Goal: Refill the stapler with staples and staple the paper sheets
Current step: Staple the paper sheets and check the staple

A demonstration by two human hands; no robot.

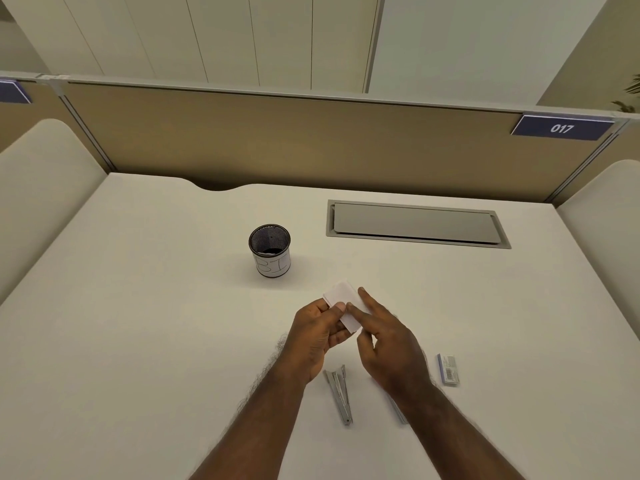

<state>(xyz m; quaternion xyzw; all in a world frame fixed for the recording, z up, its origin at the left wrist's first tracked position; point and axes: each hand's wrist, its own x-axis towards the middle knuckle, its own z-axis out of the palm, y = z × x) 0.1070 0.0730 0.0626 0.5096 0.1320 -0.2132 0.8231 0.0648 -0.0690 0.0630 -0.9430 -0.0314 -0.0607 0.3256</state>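
Looks like the paper sheets [344,304] are being squared up, pinched by the left hand [317,336] with the right hand [384,341] fingers spread against them, so the stapler [339,393] lying below the fingers probably gets grabbed next.

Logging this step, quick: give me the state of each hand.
Left hand: pinching the small white paper sheets between thumb and fingers.
Right hand: fingers mostly straight, touching the same sheets, gripping nothing.
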